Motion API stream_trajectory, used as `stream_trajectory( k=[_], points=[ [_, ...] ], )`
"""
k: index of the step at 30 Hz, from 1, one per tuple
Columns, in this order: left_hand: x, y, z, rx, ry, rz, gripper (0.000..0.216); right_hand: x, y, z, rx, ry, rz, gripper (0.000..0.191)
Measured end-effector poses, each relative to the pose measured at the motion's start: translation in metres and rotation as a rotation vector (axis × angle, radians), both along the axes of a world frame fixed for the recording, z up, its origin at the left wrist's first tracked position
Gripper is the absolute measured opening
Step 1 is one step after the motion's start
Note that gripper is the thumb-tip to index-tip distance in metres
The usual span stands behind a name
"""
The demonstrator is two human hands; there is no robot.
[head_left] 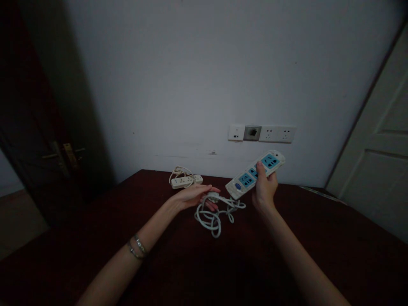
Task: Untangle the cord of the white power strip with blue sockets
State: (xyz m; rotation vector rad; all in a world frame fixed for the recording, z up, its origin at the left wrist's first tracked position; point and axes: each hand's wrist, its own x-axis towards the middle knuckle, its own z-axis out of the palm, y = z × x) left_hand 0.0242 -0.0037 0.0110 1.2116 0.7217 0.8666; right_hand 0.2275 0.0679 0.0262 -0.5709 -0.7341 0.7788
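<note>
Right hand (264,191) fingers clasp the power strip (251,175); left hand (193,195) fingers lightly pinch its plug (214,197). Best to gather the cable (212,217) loosely, without kinks.

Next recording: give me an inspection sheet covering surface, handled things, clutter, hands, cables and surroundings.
Surface: dark red-brown table, dimly lit.
Handled things: white power strip with blue sockets, lifted, tilted; its white plug.
Clutter: small white power strip with bundled cord, far table edge.
Hands: right hand shut on the blue-socket strip; left hand open, touching the plug.
Cables: coiled grey-white cable loose on the table.
Surroundings: white wall, row of wall sockets; dark door left, white door right.
</note>
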Motion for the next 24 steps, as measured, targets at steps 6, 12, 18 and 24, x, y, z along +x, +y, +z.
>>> stream_trajectory(
  k=[6, 12, 18, 24],
  points=[
    [-0.001, 0.002, -0.003, 0.013, 0.02, 0.076, 0.037, -0.006, -0.015, 0.008, 0.051, -0.062, 0.025, 0.036],
    [0.001, -0.001, -0.001, 0.078, 0.071, 0.158, 0.03, -0.013, -0.027, 0.01, 0.083, -0.152, 0.102, 0.035],
    [0.008, -0.007, 0.003, 0.177, 0.192, 0.267, 0.029, -0.016, -0.031, 0.011, 0.094, -0.208, 0.127, 0.034],
    [0.014, -0.013, 0.01, 0.257, 0.354, 0.385, 0.026, -0.016, -0.032, 0.013, 0.069, -0.24, 0.157, 0.036]
  ],
)
